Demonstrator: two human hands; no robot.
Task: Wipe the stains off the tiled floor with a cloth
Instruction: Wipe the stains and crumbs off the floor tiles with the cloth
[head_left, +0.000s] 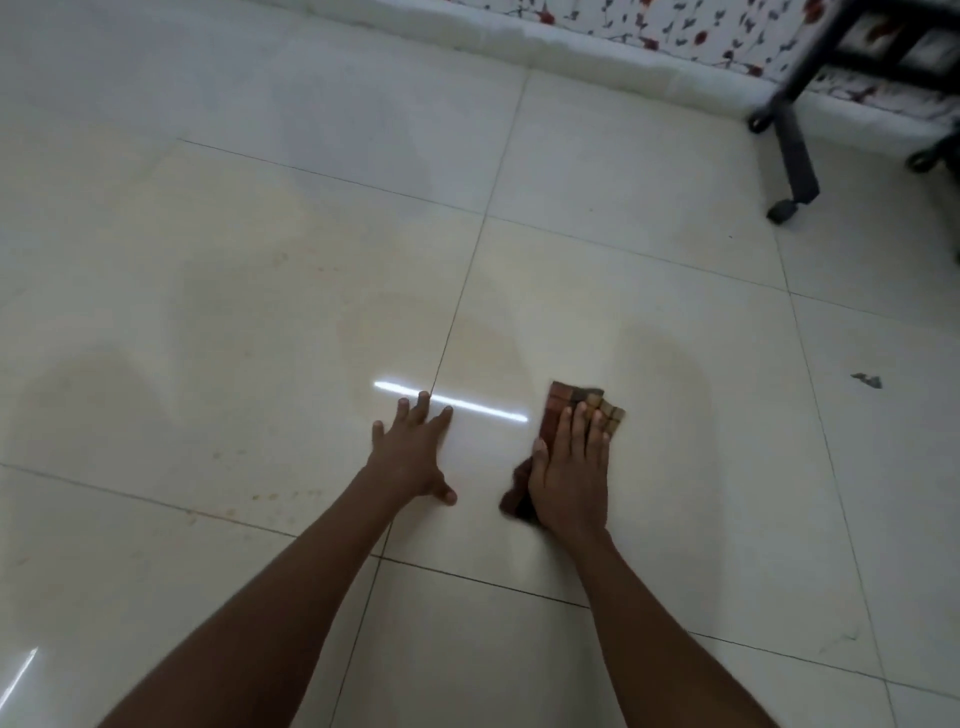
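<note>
At nine o'clock the floor (208, 322) carries faint yellowish stains (260, 496) along a grout line. My left hand (413, 457) lies flat at the centre, fingers spread, its grip apart and empty, fingertips touching a bright strip of reflected light (483, 408). Just beside it at three o'clock, my right hand (569, 480) presses palm-down on the cloth (563, 402), fingers laid flat over it, not curled. A dark scrap (866, 380) lies farther at three o'clock; black wheeled legs (789, 156) stand at one o'clock.
</note>
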